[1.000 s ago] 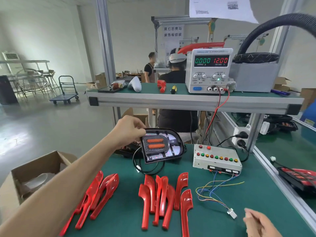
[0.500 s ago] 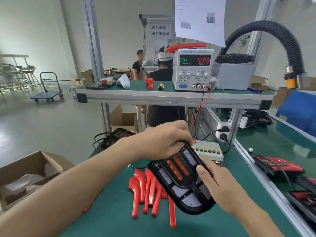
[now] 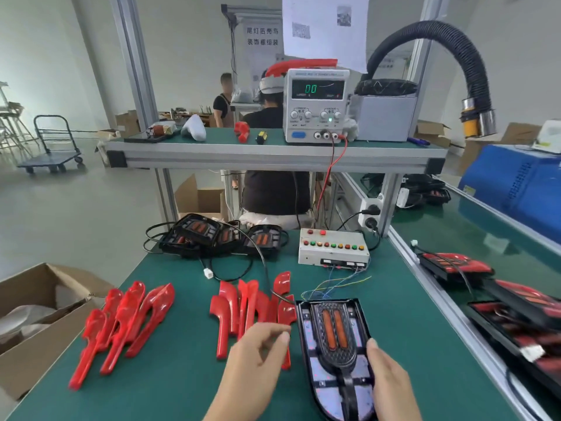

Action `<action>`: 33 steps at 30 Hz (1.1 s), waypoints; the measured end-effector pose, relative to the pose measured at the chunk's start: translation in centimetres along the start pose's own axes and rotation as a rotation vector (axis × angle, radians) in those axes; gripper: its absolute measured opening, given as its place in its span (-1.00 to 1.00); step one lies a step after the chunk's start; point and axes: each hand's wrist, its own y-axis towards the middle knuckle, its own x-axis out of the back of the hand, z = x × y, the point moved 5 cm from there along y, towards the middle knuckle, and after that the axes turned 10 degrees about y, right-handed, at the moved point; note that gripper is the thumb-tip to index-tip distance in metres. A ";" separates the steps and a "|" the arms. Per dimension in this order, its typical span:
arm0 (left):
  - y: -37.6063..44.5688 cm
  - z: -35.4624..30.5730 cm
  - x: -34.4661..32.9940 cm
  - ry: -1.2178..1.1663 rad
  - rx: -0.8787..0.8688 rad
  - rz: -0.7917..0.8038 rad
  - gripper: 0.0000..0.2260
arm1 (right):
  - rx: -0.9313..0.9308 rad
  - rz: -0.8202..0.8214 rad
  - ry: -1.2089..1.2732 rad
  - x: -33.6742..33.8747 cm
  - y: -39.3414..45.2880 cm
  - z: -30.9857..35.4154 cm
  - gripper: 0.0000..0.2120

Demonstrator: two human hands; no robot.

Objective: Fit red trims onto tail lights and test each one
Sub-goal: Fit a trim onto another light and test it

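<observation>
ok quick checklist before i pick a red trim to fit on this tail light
1. Tail light lies flat on the green table, face up: ok.
2. Right hand steadies its right edge: ok.
3. Left hand is free, hovering over the middle pile of red trims: ok.
4. Which trim matches this light's side: cannot tell.
5. Light's cable plugged into the test box: cannot tell.
6. Power supply voltage reading: cannot tell, blurred.
</observation>
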 end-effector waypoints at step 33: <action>21.9 -0.4 5.5 0.365 -0.103 -0.278 -0.73 | 0.231 0.280 0.097 -4.5 0.7 5.4 -0.68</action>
